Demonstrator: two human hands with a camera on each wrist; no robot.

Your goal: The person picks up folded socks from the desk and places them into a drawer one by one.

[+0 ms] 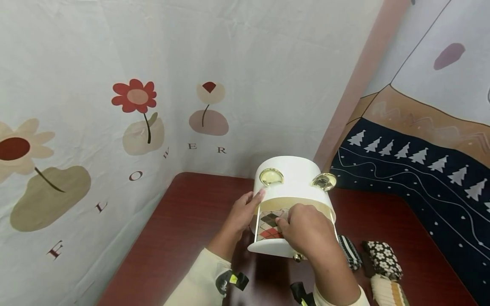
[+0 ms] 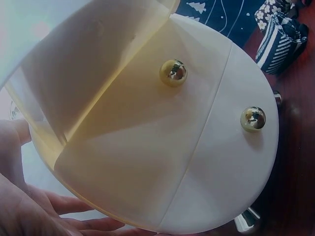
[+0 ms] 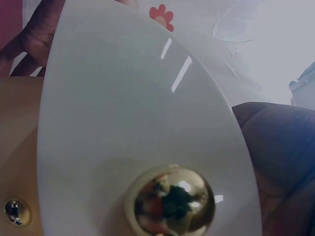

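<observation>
A round-fronted white drawer box (image 1: 291, 168) with gold trim stands on the table, its upper drawer (image 1: 269, 247) pulled out. An argyle sock (image 1: 269, 223) in black, beige and red lies in that drawer. My right hand (image 1: 308, 231) reaches in from above, thumb against the sock and fingers curled down over it; the fingertips are hidden. Against the box's left side rests my left hand (image 1: 241, 214), its fingers extended along the wall in the left wrist view. The drawer's gold knob (image 3: 172, 201) looms large in the right wrist view.
Right of the box lie a black-and-white striped bundle (image 1: 349, 253), a black floral bundle (image 1: 383, 259) and a cream one with a yellow band (image 1: 388, 291). Two lower gold knobs, including this knob (image 2: 253, 119), stick out from the box front. Printed cloth hangs behind the table (image 1: 172, 238).
</observation>
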